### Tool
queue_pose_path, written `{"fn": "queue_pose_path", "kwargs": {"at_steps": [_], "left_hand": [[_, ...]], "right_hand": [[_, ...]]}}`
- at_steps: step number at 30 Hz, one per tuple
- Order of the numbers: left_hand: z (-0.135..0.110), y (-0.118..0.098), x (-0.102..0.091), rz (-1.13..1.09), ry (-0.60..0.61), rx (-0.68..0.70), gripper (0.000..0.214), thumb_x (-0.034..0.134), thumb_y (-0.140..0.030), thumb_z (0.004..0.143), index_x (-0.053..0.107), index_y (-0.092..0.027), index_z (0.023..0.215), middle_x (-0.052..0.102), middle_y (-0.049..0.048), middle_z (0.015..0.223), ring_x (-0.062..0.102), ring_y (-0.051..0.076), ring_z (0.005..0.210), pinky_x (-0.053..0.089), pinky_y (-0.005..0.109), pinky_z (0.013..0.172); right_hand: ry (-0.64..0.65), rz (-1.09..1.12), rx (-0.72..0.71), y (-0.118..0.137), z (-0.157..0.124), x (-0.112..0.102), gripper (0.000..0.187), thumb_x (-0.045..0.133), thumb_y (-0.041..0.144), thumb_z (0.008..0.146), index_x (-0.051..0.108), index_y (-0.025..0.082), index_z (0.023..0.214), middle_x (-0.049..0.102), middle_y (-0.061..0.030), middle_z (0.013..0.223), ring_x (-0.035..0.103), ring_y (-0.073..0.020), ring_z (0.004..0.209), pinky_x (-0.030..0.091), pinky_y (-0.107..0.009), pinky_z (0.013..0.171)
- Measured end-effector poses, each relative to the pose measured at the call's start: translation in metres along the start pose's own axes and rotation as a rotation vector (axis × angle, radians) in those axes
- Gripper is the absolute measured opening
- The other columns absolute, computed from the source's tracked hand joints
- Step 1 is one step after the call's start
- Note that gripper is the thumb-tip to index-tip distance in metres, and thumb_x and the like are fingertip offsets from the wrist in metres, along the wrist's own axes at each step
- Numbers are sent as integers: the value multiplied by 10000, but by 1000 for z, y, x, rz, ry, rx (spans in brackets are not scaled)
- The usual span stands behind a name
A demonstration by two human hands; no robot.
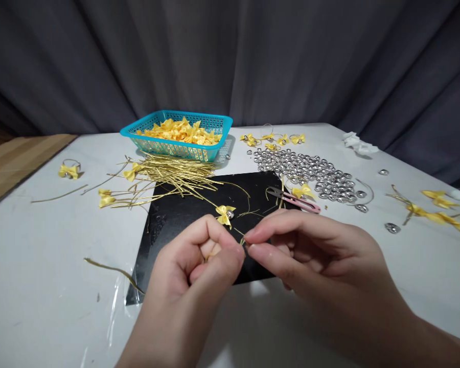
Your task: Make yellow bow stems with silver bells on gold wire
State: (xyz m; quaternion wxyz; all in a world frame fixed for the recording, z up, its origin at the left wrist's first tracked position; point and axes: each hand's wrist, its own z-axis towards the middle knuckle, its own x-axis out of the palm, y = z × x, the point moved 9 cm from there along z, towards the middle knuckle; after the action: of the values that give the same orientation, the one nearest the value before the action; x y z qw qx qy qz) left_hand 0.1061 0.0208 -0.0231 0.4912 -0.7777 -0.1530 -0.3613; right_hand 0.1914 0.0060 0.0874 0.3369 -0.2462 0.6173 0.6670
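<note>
Over the front of a black mat (199,225), my two hands meet with their fingertips nearly touching. Thumb and forefinger of my left hand (203,266) are closed in a pinch, the other fingers curled in. My right hand (325,255) pinches too. Between the tips shows a short bit of gold twist tie (243,240); most of it is hidden by the fingers. Just beyond them lies a yellow ribbon bow (224,213) with a silver heart bead (230,214). Pink-handled thread snips (301,202) lie past my right hand.
A blue basket (176,113) full of yellow bows stands at the back. Gold twist ties (176,174) are heaped before it. Silver heart beads (310,171) spread to the right. Beaded bows (268,137) sit behind them, loose bows (437,213) far right, and crumpled white tissue (358,143) back right.
</note>
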Motion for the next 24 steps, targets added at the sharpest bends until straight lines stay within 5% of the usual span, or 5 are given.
{"fn": "queue_pose_path", "kwargs": {"at_steps": [24], "left_hand": [[-1,-4,2,20,17,14,245,660,-256,624,457,-170,518,235,-82,460,163,55,459,148,188,436]], "right_hand": [[53,51,82,-7,-1,3,29,687,233,760,706,242,740,400,49,437,331,-52,365,273,-145,322]]}}
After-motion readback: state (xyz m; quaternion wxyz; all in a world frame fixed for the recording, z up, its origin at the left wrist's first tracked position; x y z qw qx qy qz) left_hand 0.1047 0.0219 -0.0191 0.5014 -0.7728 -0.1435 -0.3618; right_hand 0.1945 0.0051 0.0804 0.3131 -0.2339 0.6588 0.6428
